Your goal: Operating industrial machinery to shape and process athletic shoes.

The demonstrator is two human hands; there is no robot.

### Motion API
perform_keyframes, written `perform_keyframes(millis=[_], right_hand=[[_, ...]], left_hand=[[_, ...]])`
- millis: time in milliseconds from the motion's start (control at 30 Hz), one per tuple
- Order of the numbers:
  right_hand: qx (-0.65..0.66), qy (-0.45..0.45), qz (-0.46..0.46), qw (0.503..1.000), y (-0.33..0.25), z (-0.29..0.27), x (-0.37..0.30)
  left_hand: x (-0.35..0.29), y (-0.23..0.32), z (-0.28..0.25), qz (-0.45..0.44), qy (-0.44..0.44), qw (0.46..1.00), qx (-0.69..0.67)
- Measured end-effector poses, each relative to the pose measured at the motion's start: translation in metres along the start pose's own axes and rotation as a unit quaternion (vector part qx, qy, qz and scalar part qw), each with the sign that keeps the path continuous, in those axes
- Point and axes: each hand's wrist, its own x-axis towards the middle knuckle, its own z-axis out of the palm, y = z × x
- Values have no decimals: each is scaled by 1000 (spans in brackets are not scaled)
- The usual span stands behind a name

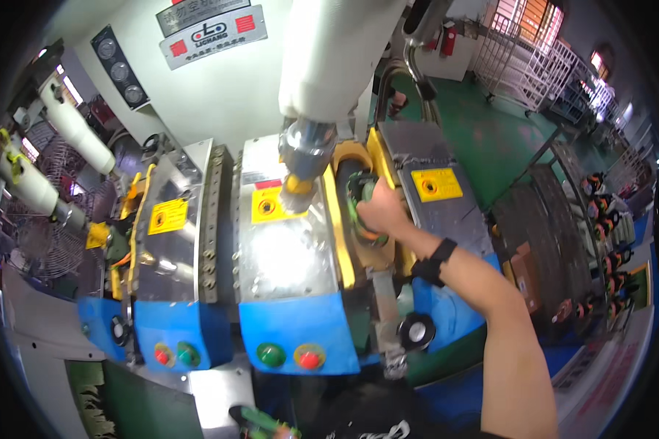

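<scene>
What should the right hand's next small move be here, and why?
Probably a gentle nudge to settle the green-trimmed shoe between the yellow side plates: the right hand is on the shoe, which sits in the slot between them. The hand hides part of it, so whether it is fully seated I cannot tell.

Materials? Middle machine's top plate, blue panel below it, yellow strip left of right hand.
Top plate: likely bare metal, shiny; strong glare. Blue panel: painted metal or plastic; smooth, even colour. Yellow strip: unclear, perhaps painted metal; solid yellow, slim.

Machine nameplate (214, 36), yellow cover labels (437, 184), seemingly warnings
</scene>
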Motion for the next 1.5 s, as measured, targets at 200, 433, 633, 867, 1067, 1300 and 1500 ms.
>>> perform_keyframes(millis=[200,433,633,867,1067,1300,1500], right_hand=[[-93,22,-89,991,-87,-53,-68],[-97,-222,-512,824,-170,33,-258],[-144,-242,-508,814,-179,40,-302],[196,-537,-443,690,-160,61,-382],[165,-673,-390,607,-132,83,-396],[140,-739,-163,638,-200,123,-450],[83,-735,-92,667,-208,199,-615]], left_hand=[[28,-6,-31,-220,-1,890,-401],[55,-24,-61,-248,36,896,-366],[42,-36,-83,-181,45,908,-376],[-37,-45,-80,-120,125,897,-407],[-73,-77,-106,-95,415,844,-327],[-13,-150,-156,-80,382,921,-7],[-108,-198,-228,-43,642,754,135]])
